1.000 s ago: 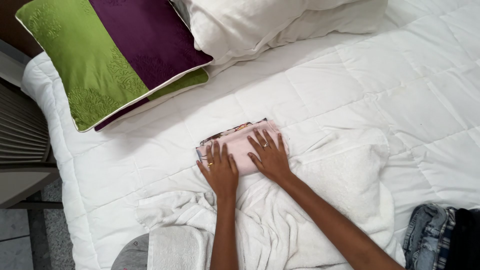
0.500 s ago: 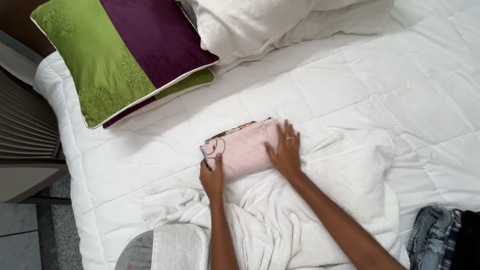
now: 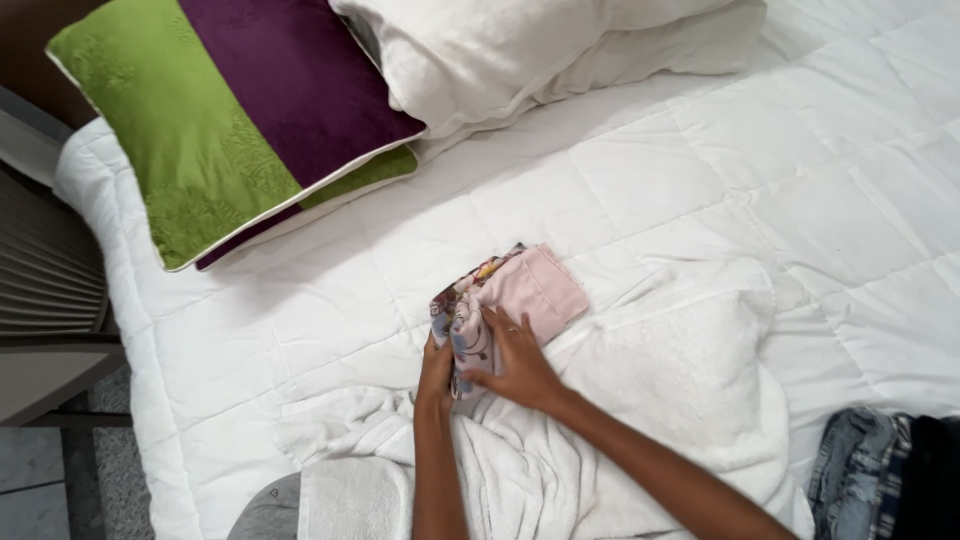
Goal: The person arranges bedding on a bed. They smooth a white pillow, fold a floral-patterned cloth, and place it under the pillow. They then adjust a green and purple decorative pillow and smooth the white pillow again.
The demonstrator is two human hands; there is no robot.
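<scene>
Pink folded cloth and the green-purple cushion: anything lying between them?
Nothing. In the head view only bare white quilt separates the pink folded cloth from the green-and-purple cushion.
</scene>
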